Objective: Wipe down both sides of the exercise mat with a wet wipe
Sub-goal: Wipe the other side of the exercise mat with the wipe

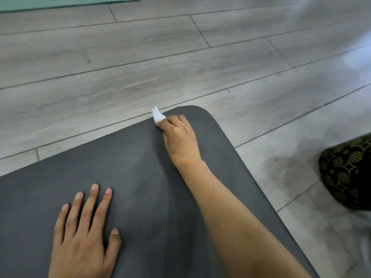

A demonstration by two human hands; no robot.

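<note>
The right hand (178,135) pinches a white wet wipe (158,115) at the dark mat's (140,177) 12 o'clock edge; the left hand (84,227) lies flat, fingers spread, at 7 o'clock.

No readable text, label or number shows anywhere.

Two mats: dark grey mat (140,177) at six o'clock, teal mat (60,3) at eleven. One wet wipe (157,115). Two hands: left hand (82,237), right hand (179,137). One patterned fabric item (347,173) at three.
</note>
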